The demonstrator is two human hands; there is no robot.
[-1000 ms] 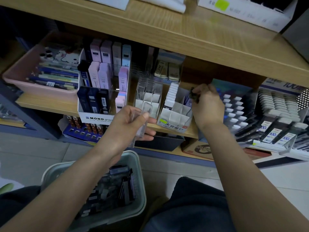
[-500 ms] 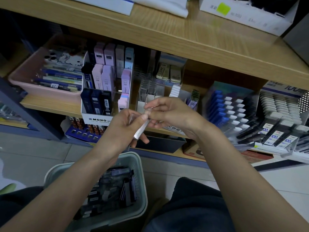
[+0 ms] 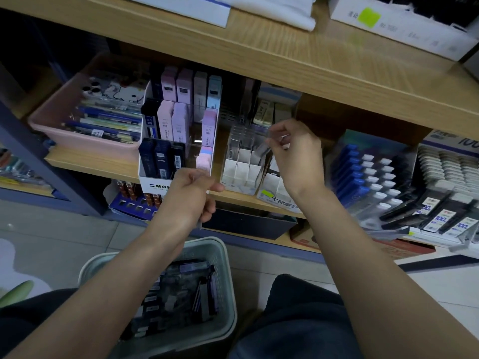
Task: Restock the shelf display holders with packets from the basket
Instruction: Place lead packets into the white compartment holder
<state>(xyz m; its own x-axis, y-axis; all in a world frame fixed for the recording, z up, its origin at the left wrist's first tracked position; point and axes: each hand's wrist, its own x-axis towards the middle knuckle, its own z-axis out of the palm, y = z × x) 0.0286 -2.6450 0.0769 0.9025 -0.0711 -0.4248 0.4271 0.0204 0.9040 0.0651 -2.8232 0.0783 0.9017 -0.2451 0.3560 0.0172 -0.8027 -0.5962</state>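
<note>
2 bare hands work in front of the wooden shelf [image 3: 90,161]. Higher up, the right hand [image 3: 298,161] is over the clear acrylic holder [image 3: 234,167], thumb and fingertips pinching a slim packet [image 3: 264,150] that hangs tilted just above the holder's white-card compartments; whether it touches a divider cannot be told. Lower down, the left hand [image 3: 190,194] sits in front of the MONO display box [image 3: 153,186], well apart from that packet, its fingers curled round a thin clear piece [image 3: 200,225] of which only an edge shows below the palm. Beneath both forearms stands the pale plastic basket [image 3: 225,257], its walls perforated, holding a heap of dark flat packets [image 3: 181,288]; the left forearm covers part of it. Motion blur and its translucent wrap make the pinched packet's print unreadable. Just right of the clear holder, a white cardboard holder [image 3: 278,196] is partly hidden behind the right wrist.
</note>
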